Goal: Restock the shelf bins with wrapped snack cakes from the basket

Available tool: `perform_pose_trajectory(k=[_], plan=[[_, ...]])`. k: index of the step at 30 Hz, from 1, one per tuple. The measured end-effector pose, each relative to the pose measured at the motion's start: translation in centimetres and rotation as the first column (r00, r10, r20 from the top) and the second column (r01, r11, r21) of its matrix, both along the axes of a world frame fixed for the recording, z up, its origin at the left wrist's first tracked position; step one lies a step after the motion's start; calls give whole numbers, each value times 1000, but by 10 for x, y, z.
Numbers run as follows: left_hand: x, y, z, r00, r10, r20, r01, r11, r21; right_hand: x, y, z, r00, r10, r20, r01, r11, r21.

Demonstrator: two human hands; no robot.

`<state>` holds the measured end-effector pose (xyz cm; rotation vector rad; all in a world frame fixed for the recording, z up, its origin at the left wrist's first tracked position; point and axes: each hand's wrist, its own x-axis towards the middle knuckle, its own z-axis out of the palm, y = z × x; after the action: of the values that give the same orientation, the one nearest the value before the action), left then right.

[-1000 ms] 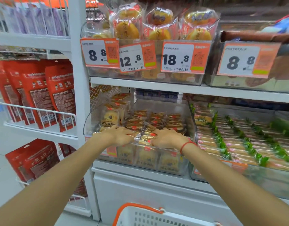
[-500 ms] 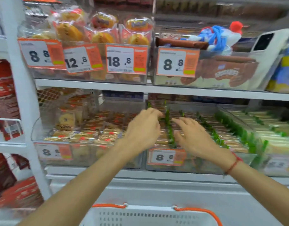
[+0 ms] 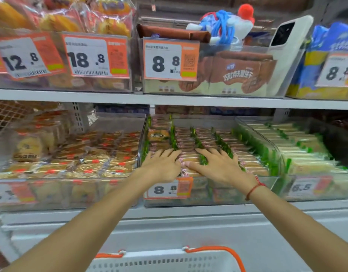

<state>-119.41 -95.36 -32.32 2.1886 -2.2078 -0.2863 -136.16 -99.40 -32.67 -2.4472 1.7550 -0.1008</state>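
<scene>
Nearest to me, at the bottom edge of the head view, is the white basket with its orange handle; I can't see whether any cakes lie inside it.

Above it my two forearms reach up to the lower shelf. My left hand and right hand lie side by side, palms down, on the front rows of green-edged wrapped snack cakes in the middle clear bin. The fingers of both hands are spread and fairly straight, resting flat on the packets and gripping nothing. A red cord circles my right wrist.

The bin carries an 8.8 price tag on its front wall. To its left sits a bin of orange-marked cakes, to its right one of pale packets.

I judge this to be levelling the rows. The risks: pressing too hard would crush the soft cakes or burst a wrapper; pushing backward could topple the upright rows or shove the bin off its line on the shelf.

Farthest up, a white phone leans in the upper bin beside a blue and red plush toy. Raising an arm carelessly could knock either one down.
</scene>
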Motion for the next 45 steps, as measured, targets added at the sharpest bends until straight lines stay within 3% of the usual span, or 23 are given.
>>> perform_pose_trajectory(k=[8, 10, 12, 14, 17, 21, 29, 35, 37, 40, 42, 45], plan=[[-5, 11, 1, 999, 25, -46, -27, 999, -29, 0, 8, 6, 1000, 14, -19, -14, 1000, 23], [-9, 17, 6, 999, 18, -34, -23, 988, -150, -2, 7, 13, 1000, 18, 4, -18, 999, 28], [-17, 18, 13, 1000, -13, -24, 3, 930, -367, -11, -1, 22, 998, -9, 63, 12, 999, -52], [-30, 6, 23, 996, -57, -67, 23, 901, -433, -24, -16, 30, 996, -64, 65, 72, 989, -132], [-48, -34, 29, 989, -42, -140, 8, 973, -231, -41, -48, 34, 992, -122, -34, 119, 991, -68], [-61, -82, 13, 994, 46, -101, -47, 999, -8, -43, -90, 21, 994, -105, -16, 105, 993, 53], [-62, -105, -7, 989, 70, -130, -76, 996, -43, -46, -112, 0, 993, -114, 15, 113, 992, 61], [-63, -101, 2, 989, 59, -133, -55, 998, 32, -42, -117, 1, 990, -139, -1, 139, 985, 104], [-58, -81, 11, 998, -17, -54, 10, 992, -130, -44, -115, 1, 989, -144, 24, 142, 987, 70], [-28, -48, 26, 980, -20, 198, 111, 880, -462, -31, -102, 4, 973, -101, 208, 131, 982, -136], [6, -35, 34, 950, 60, 307, 97, 877, -470, -5, -90, 14, 933, 11, 359, 38, 991, -128], [48, -37, 41, 920, 162, 357, -41, 945, -325, 44, -73, 33, 886, 157, 436, -210, 975, 77]])
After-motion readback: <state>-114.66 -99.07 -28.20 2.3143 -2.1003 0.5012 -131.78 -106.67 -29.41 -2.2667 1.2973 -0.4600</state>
